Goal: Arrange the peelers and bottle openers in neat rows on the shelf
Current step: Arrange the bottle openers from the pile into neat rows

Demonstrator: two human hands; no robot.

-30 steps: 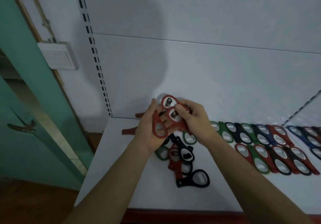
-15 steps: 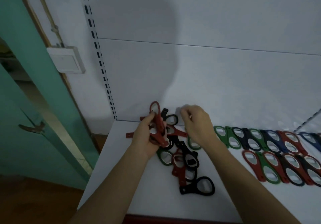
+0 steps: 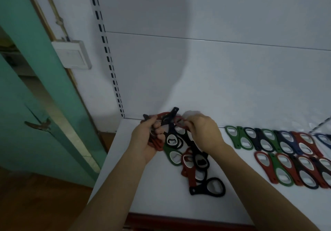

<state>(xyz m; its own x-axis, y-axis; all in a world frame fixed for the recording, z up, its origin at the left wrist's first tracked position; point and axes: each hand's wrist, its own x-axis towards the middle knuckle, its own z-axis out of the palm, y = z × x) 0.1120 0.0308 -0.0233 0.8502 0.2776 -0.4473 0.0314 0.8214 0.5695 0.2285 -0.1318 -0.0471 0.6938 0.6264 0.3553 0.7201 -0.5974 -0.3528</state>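
Both hands have dropped closer to the flat white shelf (image 3: pixel 143 195). The left hand (image 3: pixel 146 141) grips a bunch of red and black plastic bottle openers (image 3: pixel 171 119), and the right hand (image 3: pixel 202 132) seems to pinch the red ring (image 3: pixel 178 121) of one. More loose openers (image 3: pixel 195 164) lie piled below, with two neat rows (image 3: pixel 286 150) further right.
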